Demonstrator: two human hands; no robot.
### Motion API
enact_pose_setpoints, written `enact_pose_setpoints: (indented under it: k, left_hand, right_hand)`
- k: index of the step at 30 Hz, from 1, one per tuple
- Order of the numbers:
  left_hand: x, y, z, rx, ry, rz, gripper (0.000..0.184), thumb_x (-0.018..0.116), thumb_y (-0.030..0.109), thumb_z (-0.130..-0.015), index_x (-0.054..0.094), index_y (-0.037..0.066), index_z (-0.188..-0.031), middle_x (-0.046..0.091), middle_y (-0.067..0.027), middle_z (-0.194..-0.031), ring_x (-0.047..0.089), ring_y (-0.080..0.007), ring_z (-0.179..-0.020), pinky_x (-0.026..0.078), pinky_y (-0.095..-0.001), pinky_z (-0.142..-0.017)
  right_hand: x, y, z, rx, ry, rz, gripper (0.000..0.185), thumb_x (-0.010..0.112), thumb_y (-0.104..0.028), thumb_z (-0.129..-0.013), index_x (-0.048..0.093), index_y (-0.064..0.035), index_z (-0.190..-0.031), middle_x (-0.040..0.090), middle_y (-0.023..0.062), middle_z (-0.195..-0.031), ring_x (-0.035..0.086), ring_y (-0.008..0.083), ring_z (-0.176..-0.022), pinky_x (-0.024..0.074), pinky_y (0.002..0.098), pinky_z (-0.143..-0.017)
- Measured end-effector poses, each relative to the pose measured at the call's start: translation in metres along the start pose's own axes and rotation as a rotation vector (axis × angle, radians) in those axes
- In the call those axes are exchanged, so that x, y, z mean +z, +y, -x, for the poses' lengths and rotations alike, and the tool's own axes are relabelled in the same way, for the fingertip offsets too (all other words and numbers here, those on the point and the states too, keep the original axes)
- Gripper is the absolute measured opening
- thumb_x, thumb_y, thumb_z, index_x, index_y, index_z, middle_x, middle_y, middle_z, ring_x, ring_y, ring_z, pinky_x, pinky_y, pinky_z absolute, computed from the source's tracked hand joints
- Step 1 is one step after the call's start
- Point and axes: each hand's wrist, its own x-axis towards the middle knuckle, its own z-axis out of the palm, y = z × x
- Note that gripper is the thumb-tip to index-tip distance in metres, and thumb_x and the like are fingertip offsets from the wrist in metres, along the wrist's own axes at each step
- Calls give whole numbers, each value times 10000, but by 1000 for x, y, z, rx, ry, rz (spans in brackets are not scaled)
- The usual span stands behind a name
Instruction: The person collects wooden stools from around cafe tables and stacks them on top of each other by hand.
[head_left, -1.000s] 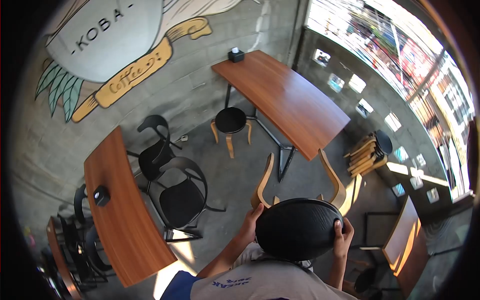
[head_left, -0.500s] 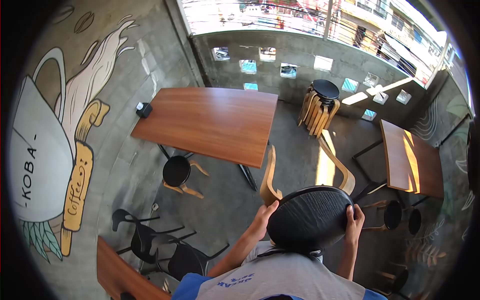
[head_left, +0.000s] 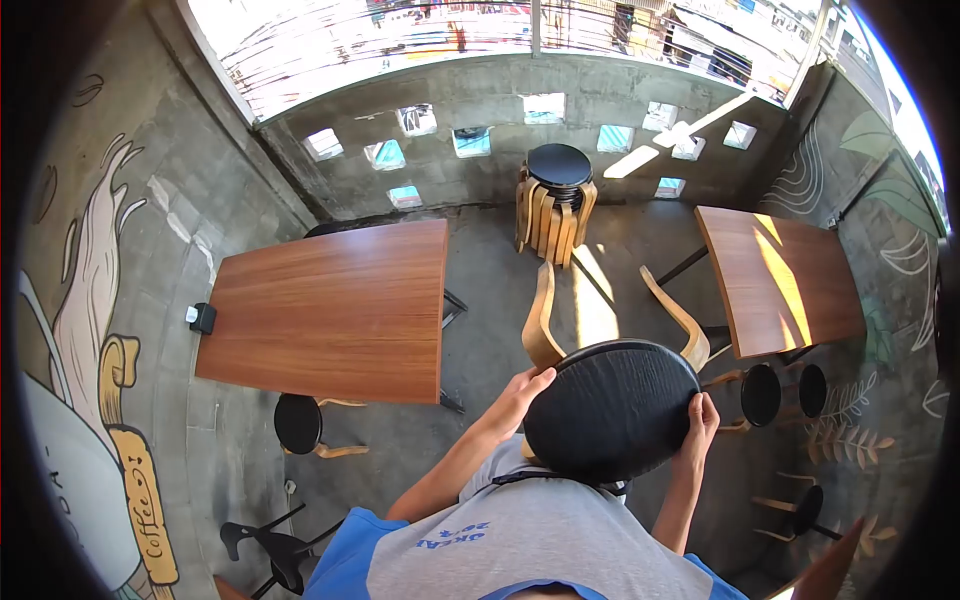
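Observation:
A stool with a round black seat (head_left: 612,410) and bent light-wood legs is held up against my chest. Its legs point forward, away from me. My left hand (head_left: 522,398) grips the left edge of the seat, its thumb on the black surface. On the right edge, my right hand (head_left: 700,420) is closed round the rim. Beyond the held stool, a stack of black-topped wooden stools (head_left: 556,200) stands on the floor by the low wall.
Left is a large wooden table (head_left: 325,305) with a black tissue box (head_left: 203,318) and a stool (head_left: 298,424). Right stands another table (head_left: 785,285), with stools (head_left: 760,395) near it. A black chair (head_left: 280,555) is at the lower left. A concrete wall (head_left: 350,120) runs ahead.
The view has swung right, bringing the stool stack to the centre ahead and the large table to the left. The held stool stays in both hands, its seat now facing up more.

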Motion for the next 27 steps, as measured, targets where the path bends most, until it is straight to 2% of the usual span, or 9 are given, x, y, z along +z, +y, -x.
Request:
enact_pose_setpoints:
  k: [10,14,16,18,21,22,24,25,27]
  left_hand:
    - [-82,5,-124,-150,-39,-86,537,595,254,-1025,411,-64,-1416,492,-130,-1429,439,-190,-1338,320,-329,-1137]
    - [-131,35,-198,-134,-32,-119,514,590,247,-1032,419,-69,-1399,523,-127,-1386,466,-177,-1299,357,-310,-1107]
    - [-156,58,-233,-84,19,-305,504,601,310,-1021,474,-48,-1352,608,-138,-1258,552,-178,-1183,423,-309,-1024]
    - [-174,106,-264,-144,75,-543,509,609,348,-1012,501,-36,-1327,646,-141,-1183,593,-181,-1110,457,-317,-964]
    - [-198,162,-307,98,147,-610,503,622,399,-988,552,-41,-1223,672,-145,-956,627,-186,-885,489,-342,-794]
    - [-202,190,-318,104,155,-606,489,622,400,-986,567,-41,-1189,666,-140,-906,623,-188,-836,487,-344,-762]
    - [-212,229,-347,135,163,-632,479,604,429,-974,581,-10,-1163,687,-211,-872,677,-304,-763,497,-395,-718]
    - [-214,239,-362,217,222,-598,437,606,418,-973,614,-3,-1089,674,-177,-779,641,-275,-642,479,-386,-644]
    - [-223,264,-389,231,254,-636,422,612,410,-968,633,-5,-1041,665,-167,-746,637,-278,-626,475,-387,-632]
  right_hand:
    - [72,28,-106,126,334,4,362,627,-324,-1017,529,-106,-745,387,-97,-715,331,40,-690,309,228,-655]
    - [139,20,-163,144,408,24,358,618,-348,-1019,595,-84,-778,490,-75,-741,446,55,-712,401,232,-684]
    - [177,14,-195,156,452,12,370,609,-363,-1021,610,-69,-798,520,-60,-755,487,68,-720,427,240,-692]
    - [213,5,-223,200,487,7,420,593,-416,-1014,671,-3,-1007,641,35,-961,606,148,-882,496,291,-803]
    - [254,11,-262,236,476,-98,567,589,-458,-998,631,49,-1249,648,142,-1221,632,253,-1085,516,355,-930]
    - [267,15,-273,247,495,-148,581,588,-464,-995,611,43,-1277,633,143,-1249,618,270,-1112,498,369,-963]
    - [290,23,-290,302,457,-245,746,605,-533,-958,463,24,-1433,474,162,-1460,464,325,-1334,370,443,-1117]
    - [308,21,-299,326,457,-292,789,597,-557,-949,403,-6,-1481,405,154,-1517,379,334,-1400,301,465,-1162]
    - [350,11,-313,354,493,-361,783,593,-566,-945,408,-26,-1481,403,148,-1520,379,335,-1401,303,471,-1161]
